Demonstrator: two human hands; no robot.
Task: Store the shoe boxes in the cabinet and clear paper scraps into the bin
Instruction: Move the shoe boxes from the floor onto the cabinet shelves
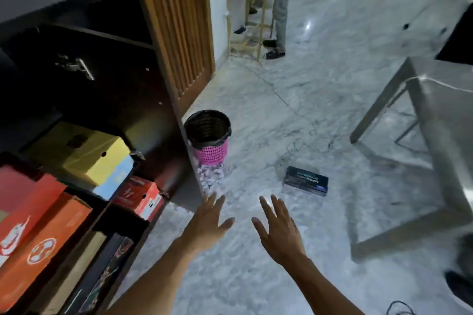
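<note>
- Left hand (pixel 208 222) and right hand (pixel 280 229): fingers spread, holding nothing.
- Dark shoe box (pixel 305 181) lies on the floor (pixel 294 89) just beyond them, seemingly closed. It is likely light, stiff cardboard, best gripped at both short ends.
- Bin (pixel 207 135) stands farther, beside the cabinet (pixel 122 79).

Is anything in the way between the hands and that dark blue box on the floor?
No, nothing visible. Only bare grey marble floor lies between the left hand, the right hand and the dark blue rectangular box. The pink mesh bin with its black liner stands off to the left.
</note>
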